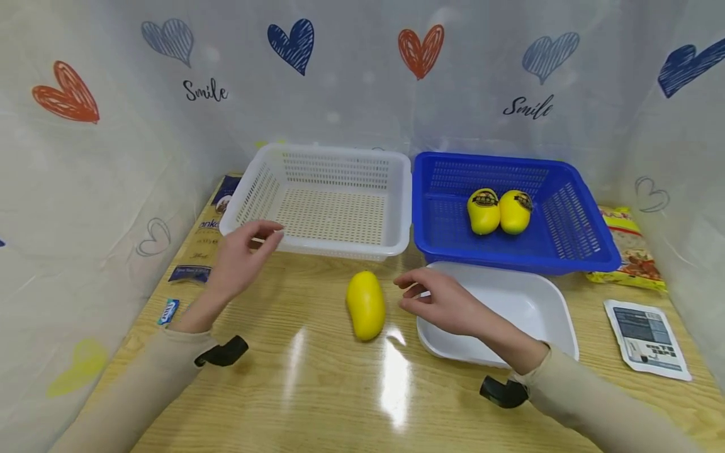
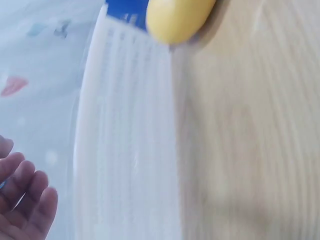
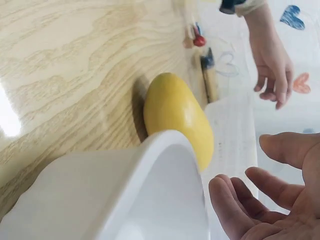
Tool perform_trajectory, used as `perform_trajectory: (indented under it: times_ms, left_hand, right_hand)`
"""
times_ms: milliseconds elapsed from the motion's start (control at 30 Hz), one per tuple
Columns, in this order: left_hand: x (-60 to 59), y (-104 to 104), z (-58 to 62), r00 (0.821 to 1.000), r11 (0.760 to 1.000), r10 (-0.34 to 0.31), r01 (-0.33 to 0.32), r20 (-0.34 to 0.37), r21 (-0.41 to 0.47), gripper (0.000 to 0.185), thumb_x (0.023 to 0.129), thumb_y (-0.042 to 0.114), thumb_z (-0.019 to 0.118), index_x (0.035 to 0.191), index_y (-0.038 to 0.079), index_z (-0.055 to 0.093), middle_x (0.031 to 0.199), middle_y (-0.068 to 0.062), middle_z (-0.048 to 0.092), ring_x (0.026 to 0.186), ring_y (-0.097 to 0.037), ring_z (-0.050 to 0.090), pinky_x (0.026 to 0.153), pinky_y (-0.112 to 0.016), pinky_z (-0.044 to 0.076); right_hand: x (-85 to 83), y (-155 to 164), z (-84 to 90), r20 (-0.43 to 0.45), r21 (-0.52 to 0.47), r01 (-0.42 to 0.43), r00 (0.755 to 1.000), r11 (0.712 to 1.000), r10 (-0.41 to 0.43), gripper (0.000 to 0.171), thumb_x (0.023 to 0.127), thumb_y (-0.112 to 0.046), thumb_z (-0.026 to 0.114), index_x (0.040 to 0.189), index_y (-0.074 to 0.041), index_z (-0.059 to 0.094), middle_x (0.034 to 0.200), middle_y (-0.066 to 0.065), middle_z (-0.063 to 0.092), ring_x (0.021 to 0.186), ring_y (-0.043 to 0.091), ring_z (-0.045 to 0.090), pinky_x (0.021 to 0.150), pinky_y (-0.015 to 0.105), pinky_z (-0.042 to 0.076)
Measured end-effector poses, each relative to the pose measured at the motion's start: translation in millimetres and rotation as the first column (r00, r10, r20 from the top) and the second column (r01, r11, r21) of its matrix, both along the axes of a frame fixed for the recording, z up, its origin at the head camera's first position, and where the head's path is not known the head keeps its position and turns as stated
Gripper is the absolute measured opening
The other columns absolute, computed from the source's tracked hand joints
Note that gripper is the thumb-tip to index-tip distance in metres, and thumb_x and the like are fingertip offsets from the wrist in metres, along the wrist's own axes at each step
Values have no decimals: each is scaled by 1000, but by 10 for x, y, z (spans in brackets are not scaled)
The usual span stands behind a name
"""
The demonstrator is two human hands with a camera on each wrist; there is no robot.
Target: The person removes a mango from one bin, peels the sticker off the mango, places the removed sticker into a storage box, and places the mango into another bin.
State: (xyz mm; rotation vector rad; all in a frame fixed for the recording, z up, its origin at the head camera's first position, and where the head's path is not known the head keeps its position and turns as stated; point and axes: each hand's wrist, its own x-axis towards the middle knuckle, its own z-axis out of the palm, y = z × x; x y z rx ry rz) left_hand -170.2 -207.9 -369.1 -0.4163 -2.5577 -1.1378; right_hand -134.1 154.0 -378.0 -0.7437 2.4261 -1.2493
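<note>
A single yellow mango (image 1: 365, 308) lies on the wooden table between my hands. My left hand (image 1: 242, 255) hovers by the front left rim of the white basket (image 1: 334, 204), fingers loosely bent and holding nothing. Just right of the mango, my right hand (image 1: 444, 302) hangs above the left part of a white tray (image 1: 529, 308). Its fingers are relaxed and apart from the fruit, as the mango (image 3: 175, 112) in the right wrist view also shows. Two mangoes (image 1: 514, 214) with dark labels sit side by side in the blue basket (image 1: 447, 229).
A long brown and blue package (image 1: 198, 248) lies left of the white basket, with a small blue packet (image 1: 168, 311) nearer. To the right are a yellow food bag (image 1: 629, 248) and a grey-white pouch (image 1: 647, 338). A heart-printed curtain (image 1: 362, 94) encloses the table.
</note>
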Motion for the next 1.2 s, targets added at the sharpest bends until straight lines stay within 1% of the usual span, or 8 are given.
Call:
perform_trajectory:
  times_ms: [167, 300, 400, 500, 667, 767, 933, 1200]
  left_hand:
    - [-142, -376, 120, 987, 986, 161, -161, -4, 33, 28, 98, 21, 60, 114, -1, 67, 115, -14, 57, 103, -22, 52, 84, -22, 45]
    - [-256, -650, 70, 955, 969, 225, -240, 191, 61, 41, 99, 33, 58, 126, 3, 61, 133, -15, 47, 118, -26, 46, 88, -28, 42]
    - [-323, -809, -41, 910, 959, 188, -251, 370, 132, 51, 99, 39, 56, 137, 6, 54, 147, -13, 40, 123, -23, 46, 86, -18, 43]
    - [-385, -914, -156, 877, 938, 120, -253, 466, 235, 53, 99, 37, 55, 142, 6, 48, 153, -9, 34, 118, -13, 48, 83, -13, 46]
    - [-433, -993, -258, 875, 893, 31, -240, 482, 380, 49, 99, 33, 57, 139, 6, 48, 145, -2, 38, 107, -6, 51, 84, -16, 50]
    - [-459, -1026, -295, 883, 819, -74, -211, 463, 534, 40, 98, 26, 59, 134, 7, 52, 136, 2, 44, 104, -7, 53, 82, -17, 51]
    - [-490, -1092, -363, 888, 653, -258, -130, 381, 746, 24, 99, 9, 57, 123, 10, 59, 123, 2, 52, 94, -8, 61, 78, -22, 53]
    - [-509, -1124, -400, 874, 566, -358, -76, 328, 821, 26, 99, 5, 54, 125, 9, 58, 132, -1, 48, 97, -12, 64, 80, -25, 54]
  right_hand:
    - [-21, -89, -27, -17, 18, -23, 1000, 1000, 23, 33, 95, -11, 64, 125, 1, 59, 123, 21, 60, 103, 26, 64, 86, 32, 55]
    - [-64, -152, -49, 9, 41, -33, 999, 999, 32, 36, 95, -14, 64, 127, 1, 58, 125, 22, 56, 107, 29, 62, 87, 33, 54]
    - [-111, -196, -55, 33, 63, -45, 999, 997, 43, 39, 95, -16, 64, 130, 1, 57, 126, 21, 53, 110, 30, 60, 88, 33, 54]
    - [-153, -227, -53, 39, 87, -52, 998, 995, 49, 42, 95, -18, 64, 132, 1, 56, 128, 21, 52, 112, 32, 59, 89, 34, 54]
    - [-192, -267, -42, 50, 138, -43, 998, 990, 37, 45, 93, -20, 67, 133, -3, 57, 128, 19, 52, 114, 31, 58, 88, 36, 54]
    - [-207, -285, -55, 63, 148, -54, 997, 988, 45, 46, 92, -20, 68, 132, -2, 57, 126, 18, 52, 114, 32, 58, 87, 35, 54]
    - [-227, -335, -97, 72, 160, -88, 994, 983, 77, 46, 91, -20, 70, 131, -1, 57, 125, 17, 52, 113, 31, 58, 86, 32, 54]
    - [-262, -486, -105, 3, 247, -112, 993, 963, 115, 47, 91, -27, 70, 130, -4, 59, 128, 14, 55, 113, 29, 59, 96, 42, 47]
